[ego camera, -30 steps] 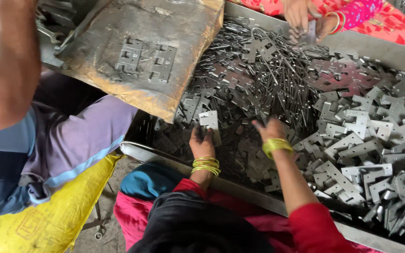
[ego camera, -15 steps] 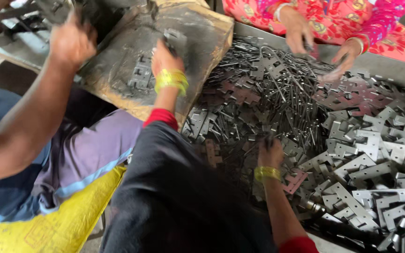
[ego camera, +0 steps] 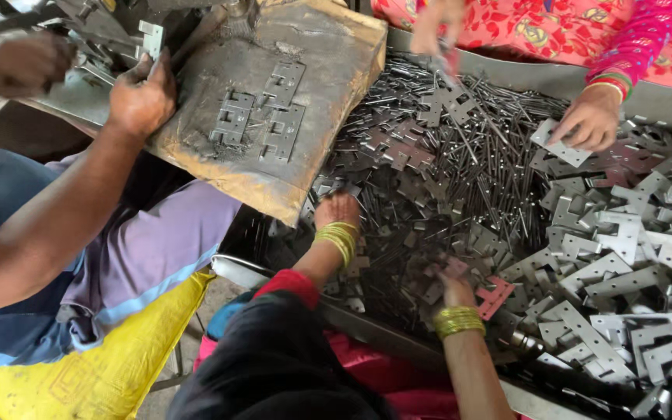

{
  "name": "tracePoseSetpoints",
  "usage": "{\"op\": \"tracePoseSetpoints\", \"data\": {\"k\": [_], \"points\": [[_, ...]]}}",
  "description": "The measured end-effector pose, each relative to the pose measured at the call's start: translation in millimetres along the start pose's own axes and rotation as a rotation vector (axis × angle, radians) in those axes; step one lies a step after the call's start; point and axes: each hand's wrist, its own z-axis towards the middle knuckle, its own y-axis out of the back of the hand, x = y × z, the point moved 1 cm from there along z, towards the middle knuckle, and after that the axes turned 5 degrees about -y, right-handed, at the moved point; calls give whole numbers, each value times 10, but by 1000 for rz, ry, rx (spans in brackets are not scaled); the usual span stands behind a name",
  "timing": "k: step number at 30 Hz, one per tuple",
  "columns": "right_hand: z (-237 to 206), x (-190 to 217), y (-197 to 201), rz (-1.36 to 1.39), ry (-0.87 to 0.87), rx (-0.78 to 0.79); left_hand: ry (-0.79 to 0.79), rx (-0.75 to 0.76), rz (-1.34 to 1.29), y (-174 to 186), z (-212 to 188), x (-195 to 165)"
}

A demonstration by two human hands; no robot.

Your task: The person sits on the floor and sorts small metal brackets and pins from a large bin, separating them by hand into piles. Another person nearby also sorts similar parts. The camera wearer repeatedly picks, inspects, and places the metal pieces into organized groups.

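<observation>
My left hand (ego camera: 337, 211), yellow bangles at the wrist, reaches into a heap of dark metal hinge leaves (ego camera: 398, 194) just below the edge of a worn brown padded board (ego camera: 328, 93). Its fingertips are buried among the parts, so I cannot see whether it holds one. My right hand (ego camera: 451, 286) lies lower in the heap with its fingers curled on a small hinge leaf, next to a reddish plate (ego camera: 496, 296). Several hinge leaves (ego camera: 262, 117) lie flat on the board.
A metal tray (ego camera: 252, 271) holds the heap, thin pins (ego camera: 468, 148) and brighter silver leaves (ego camera: 631, 257). A co-worker's hand (ego camera: 141, 97) presses the board's left edge. Another person's hand (ego camera: 589, 118) holds a plate at the far side. A yellow sack (ego camera: 95, 373) sits lower left.
My left hand has come down off the board into the heap under its edge. The co-worker's hand has moved onto the board's left edge. My right hand stays in the pile.
</observation>
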Motion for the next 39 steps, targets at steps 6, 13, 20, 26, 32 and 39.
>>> {"op": "tracePoseSetpoints", "data": {"k": [6,13,20,26,32,39], "points": [[-41,-78,-32,-948,111,-314,-53,-272,134,-133,28,101],[-174,166,85,-763,31,-293,-250,-191,-54,-273,-200,-702],[76,443,320,-1858,297,-253,-529,190,-624,-87,-232,-920],[155,652,290,-1467,35,-268,-779,112,-267,321,-163,-1245],[-143,755,26,-343,-126,-111,-919,264,-419,349,-124,-1587],[-231,177,-157,-107,-13,342,-235,-84,-829,-368,-681,-1090]]}}
